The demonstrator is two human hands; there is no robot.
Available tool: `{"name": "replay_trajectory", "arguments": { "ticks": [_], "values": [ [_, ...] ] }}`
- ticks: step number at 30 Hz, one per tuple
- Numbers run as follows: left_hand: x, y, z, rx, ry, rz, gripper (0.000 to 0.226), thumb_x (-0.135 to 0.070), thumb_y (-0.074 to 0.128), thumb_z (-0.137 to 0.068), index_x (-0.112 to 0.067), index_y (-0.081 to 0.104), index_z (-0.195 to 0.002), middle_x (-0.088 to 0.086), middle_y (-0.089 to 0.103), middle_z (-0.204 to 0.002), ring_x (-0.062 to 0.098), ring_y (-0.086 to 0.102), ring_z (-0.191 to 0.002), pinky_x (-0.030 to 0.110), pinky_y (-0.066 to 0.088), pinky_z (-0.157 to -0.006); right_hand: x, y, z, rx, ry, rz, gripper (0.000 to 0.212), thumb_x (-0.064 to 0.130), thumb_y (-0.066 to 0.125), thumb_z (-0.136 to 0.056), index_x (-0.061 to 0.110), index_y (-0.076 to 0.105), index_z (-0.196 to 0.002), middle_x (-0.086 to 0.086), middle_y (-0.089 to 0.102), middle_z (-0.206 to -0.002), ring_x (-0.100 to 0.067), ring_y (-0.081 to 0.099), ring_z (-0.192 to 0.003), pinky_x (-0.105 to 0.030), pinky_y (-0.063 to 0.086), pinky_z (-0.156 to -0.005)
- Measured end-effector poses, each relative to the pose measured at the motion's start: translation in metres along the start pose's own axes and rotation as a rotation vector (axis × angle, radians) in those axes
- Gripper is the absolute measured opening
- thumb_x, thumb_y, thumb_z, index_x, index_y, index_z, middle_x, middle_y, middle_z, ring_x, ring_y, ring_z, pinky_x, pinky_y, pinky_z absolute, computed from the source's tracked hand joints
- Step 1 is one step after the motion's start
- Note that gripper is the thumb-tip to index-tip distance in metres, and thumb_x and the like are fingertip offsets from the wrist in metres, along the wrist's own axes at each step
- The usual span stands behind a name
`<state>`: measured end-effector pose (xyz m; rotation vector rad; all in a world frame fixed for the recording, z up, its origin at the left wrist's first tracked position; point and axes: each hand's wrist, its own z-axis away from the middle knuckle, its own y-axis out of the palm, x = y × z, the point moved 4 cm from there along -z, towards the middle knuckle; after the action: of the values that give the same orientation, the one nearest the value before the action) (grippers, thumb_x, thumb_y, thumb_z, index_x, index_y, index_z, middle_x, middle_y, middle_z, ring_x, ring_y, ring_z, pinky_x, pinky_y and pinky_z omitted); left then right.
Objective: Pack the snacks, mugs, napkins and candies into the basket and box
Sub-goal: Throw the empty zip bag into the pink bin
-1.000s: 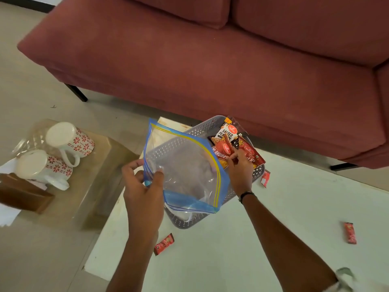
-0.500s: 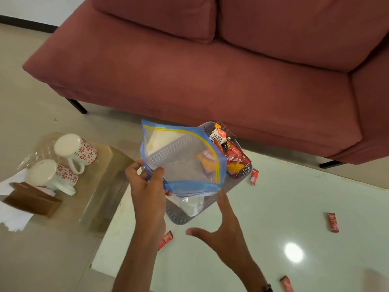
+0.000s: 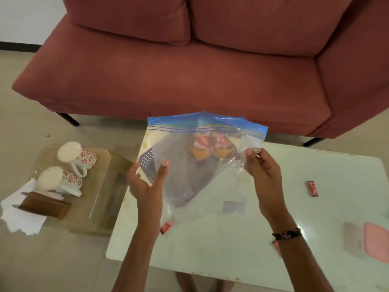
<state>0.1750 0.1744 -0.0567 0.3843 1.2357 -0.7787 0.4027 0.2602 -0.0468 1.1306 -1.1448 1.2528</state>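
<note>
- Holding a clear zip bag (image 3: pixel 202 165) up between them, the left hand (image 3: pixel 147 182) grips its left edge and the right hand (image 3: pixel 263 167) pinches its right edge.
- Behind the bag, beyond both hands, sits the grey basket (image 3: pixel 148 160) with snacks (image 3: pixel 208 144).

Both hands hold clear zip bag (image 3: pixel 202 163) up over white tabletop (image 3: pixel 273 239): left hand (image 3: pixel 147 182) at its 8 o'clock edge, right hand (image 3: pixel 263 165) pinching 3 o'clock side. Grey basket (image 3: pixel 147 163) and snacks (image 3: pixel 208 146) blurred behind. Two mugs (image 3: pixel 71 169) at 9 o'clock.
</note>
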Motion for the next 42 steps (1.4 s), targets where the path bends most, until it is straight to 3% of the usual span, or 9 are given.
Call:
{"name": "replay_trajectory", "arguments": {
  "ticks": [3, 10, 13, 15, 18, 26, 33, 38, 42],
  "values": [
    [0.027, 0.011, 0.007, 0.238, -0.059, -0.002, 0.032, -0.023, 0.069, -0.082, -0.020, 0.054, -0.110, -0.013, 0.062, -0.104, -0.012, 0.061, -0.086, 0.002, 0.044, -0.065, -0.016, -0.017, 0.003, -0.050, 0.072, 0.010, 0.020, 0.024, 0.054, -0.096, 0.010, 0.067, -0.090, -0.006, 0.065, -0.079, -0.015, 0.056, -0.079, -0.033, 0.045, -0.083],
    [0.047, 0.036, 0.013, 0.273, -0.019, -0.028, 0.010, -0.009, 0.058, -0.090, -0.001, 0.060, -0.095, 0.004, 0.062, -0.074, 0.006, 0.060, -0.052, 0.018, 0.051, -0.050, -0.028, -0.075, 0.001, -0.115, 0.147, 0.107, 0.022, 0.009, 0.044, -0.097, 0.011, 0.065, -0.095, 0.003, 0.074, -0.072, -0.005, 0.067, -0.071, -0.024, 0.048, -0.077],
    [0.047, 0.063, 0.024, 0.347, -0.027, -0.015, 0.004, -0.008, 0.052, -0.093, -0.007, 0.053, -0.097, -0.008, 0.067, -0.065, 0.006, 0.063, -0.046, 0.018, 0.051, -0.047, -0.034, -0.109, 0.001, -0.023, 0.292, 0.015, 0.022, 0.034, 0.049, -0.096, 0.020, 0.064, -0.103, 0.002, 0.075, -0.092, -0.013, 0.070, -0.091, -0.035, 0.050, -0.087],
    [0.051, 0.084, 0.034, 0.383, -0.036, -0.021, 0.003, -0.009, 0.049, -0.095, -0.011, 0.050, -0.096, -0.013, 0.070, -0.063, 0.006, 0.064, -0.045, 0.017, 0.051, -0.046, -0.042, -0.128, 0.007, 0.130, 0.441, -0.098, 0.057, 0.058, 0.068, -0.072, 0.020, 0.061, -0.114, -0.002, 0.072, -0.111, -0.021, 0.069, -0.104, -0.041, 0.053, -0.092],
    [0.060, 0.115, 0.052, 0.397, -0.044, -0.029, 0.011, -0.011, 0.047, -0.096, -0.019, 0.048, -0.088, -0.009, 0.073, -0.070, 0.011, 0.067, -0.048, 0.018, 0.052, -0.045, -0.058, -0.156, 0.019, 0.364, 0.524, -0.104, 0.089, 0.057, 0.085, -0.048, 0.020, 0.056, -0.124, -0.003, 0.069, -0.119, -0.024, 0.068, -0.105, -0.038, 0.055, -0.092],
    [0.097, 0.226, 0.139, 0.586, -0.130, -0.081, 0.017, -0.002, 0.048, -0.094, -0.018, 0.051, -0.087, -0.004, 0.075, -0.088, 0.020, 0.073, -0.068, 0.021, 0.056, -0.057, -0.079, -0.318, 0.009, 0.328, 0.361, -0.043, 0.035, -0.003, 0.052, -0.092, 0.009, 0.060, -0.123, -0.005, 0.069, -0.118, -0.025, 0.068, -0.105, -0.033, 0.056, -0.089],
    [0.140, 0.374, 0.225, 0.690, -0.305, 0.089, 0.031, 0.007, 0.036, -0.091, -0.010, 0.058, -0.077, -0.005, 0.075, -0.076, 0.021, 0.071, -0.071, 0.025, 0.057, -0.062, -0.063, -0.487, 0.019, 0.355, 0.076, 0.025, 0.048, 0.039, 0.063, -0.085, -0.005, 0.062, -0.106, -0.018, 0.061, -0.127, -0.035, 0.056, -0.121, -0.049, 0.047, -0.098],
    [0.157, 0.453, 0.293, 0.862, -0.559, 0.035, 0.027, -0.048, 0.049, -0.088, -0.025, 0.054, -0.103, 0.000, 0.072, -0.108, 0.022, 0.072, -0.089, 0.033, 0.048, -0.078, -0.084, -0.598, 0.015, 0.138, 0.160, 0.249, 0.038, -0.015, 0.037, -0.088, -0.004, 0.071, -0.076, -0.004, 0.067, -0.121, -0.020, 0.062, -0.114, -0.038, 0.050, -0.094],
    [0.163, 0.507, 0.337, 1.025, -0.346, -0.169, 0.047, -0.033, 0.064, -0.085, -0.035, 0.042, -0.127, -0.008, 0.054, -0.134, 0.008, 0.052, -0.122, 0.038, 0.036, -0.109, -0.096, -0.673, 0.021, -0.146, 0.156, 0.288, 0.040, -0.014, 0.041, -0.080, 0.006, 0.073, -0.068, -0.001, 0.067, -0.119, -0.013, 0.064, -0.109, -0.027, 0.049, -0.087]
  ]
}}
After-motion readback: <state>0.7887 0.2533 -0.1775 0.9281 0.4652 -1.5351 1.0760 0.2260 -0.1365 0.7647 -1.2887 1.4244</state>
